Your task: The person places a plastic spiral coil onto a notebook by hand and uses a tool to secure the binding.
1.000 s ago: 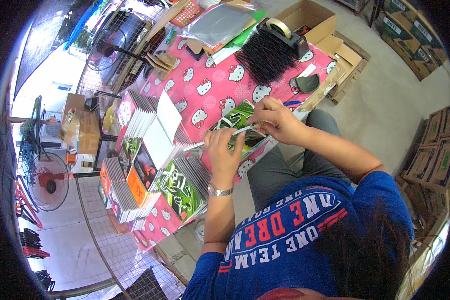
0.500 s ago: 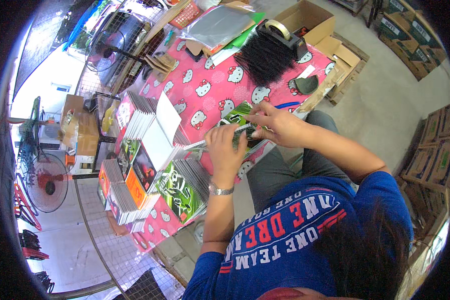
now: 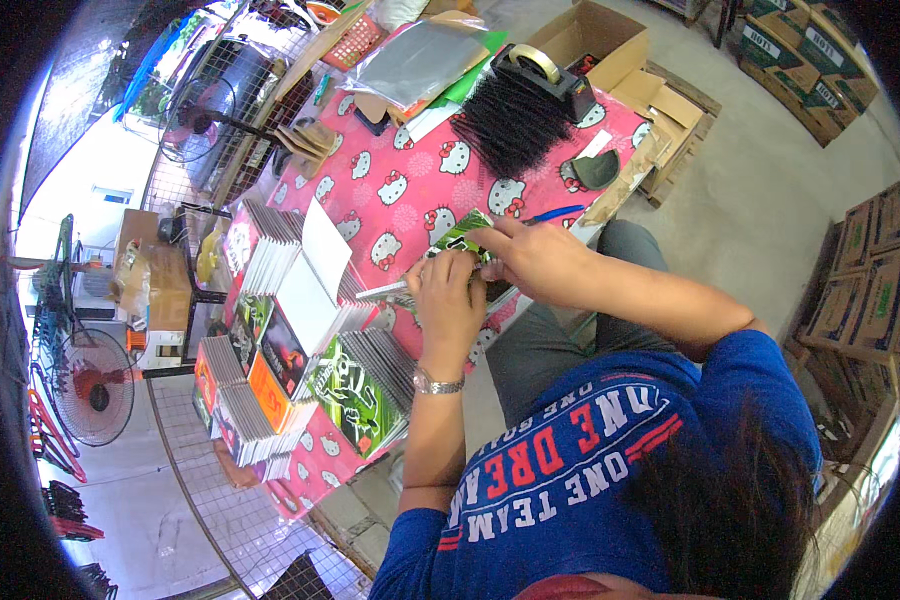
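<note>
At frame centre, both hands, left hand (image 3: pixel 448 300) and right hand (image 3: pixel 535 262), pinch a green printed packet (image 3: pixel 462 236) between them, its long axis slanting toward upper right, above the pink counter (image 3: pixel 410 190); stacked booklets (image 3: pixel 355 385) lie lower left.

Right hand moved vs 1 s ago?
Barely. The right hand stays at the green packet, just below the blue pen on the pink cloth.

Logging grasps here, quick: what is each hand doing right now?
Left hand: closed on the green printed packet.
Right hand: fingers pinching the same packet's top edge.
</note>
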Demonstrator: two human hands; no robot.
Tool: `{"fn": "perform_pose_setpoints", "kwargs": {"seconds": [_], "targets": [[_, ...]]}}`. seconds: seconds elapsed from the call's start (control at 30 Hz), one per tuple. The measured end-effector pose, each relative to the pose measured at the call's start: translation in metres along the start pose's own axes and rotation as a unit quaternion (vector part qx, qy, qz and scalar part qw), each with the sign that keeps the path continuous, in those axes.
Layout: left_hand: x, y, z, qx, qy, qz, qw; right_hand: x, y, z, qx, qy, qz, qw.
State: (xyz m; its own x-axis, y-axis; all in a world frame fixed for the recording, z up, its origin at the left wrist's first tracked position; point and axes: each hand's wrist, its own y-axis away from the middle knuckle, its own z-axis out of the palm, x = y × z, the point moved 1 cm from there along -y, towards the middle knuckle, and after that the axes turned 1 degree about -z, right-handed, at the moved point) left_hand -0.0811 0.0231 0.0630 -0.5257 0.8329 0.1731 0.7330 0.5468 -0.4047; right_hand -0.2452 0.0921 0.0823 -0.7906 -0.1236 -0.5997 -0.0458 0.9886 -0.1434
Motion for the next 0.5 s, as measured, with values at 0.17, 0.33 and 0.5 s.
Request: {"fn": "perform_pose_setpoints", "kwargs": {"seconds": [0.17, 0.33, 0.5], "targets": [[-0.003, 0.006, -0.003, -0.011, 0.019, -0.001, 1.0, 0.018, -0.017, -0.005, -0.162, -0.41, 0.121, 0.89], [0.0, 0.013, -0.006, -0.033, 0.006, -0.029, 0.999, 0.178, -0.02, 0.039, 0.188, 0.229, 0.29, 0.91], [-0.016, 0.026, -0.007, 0.036, 0.045, -0.104, 0.993, 0.159, -0.03, 0.033, 0.046, 0.102, 0.219, 0.969]]}}
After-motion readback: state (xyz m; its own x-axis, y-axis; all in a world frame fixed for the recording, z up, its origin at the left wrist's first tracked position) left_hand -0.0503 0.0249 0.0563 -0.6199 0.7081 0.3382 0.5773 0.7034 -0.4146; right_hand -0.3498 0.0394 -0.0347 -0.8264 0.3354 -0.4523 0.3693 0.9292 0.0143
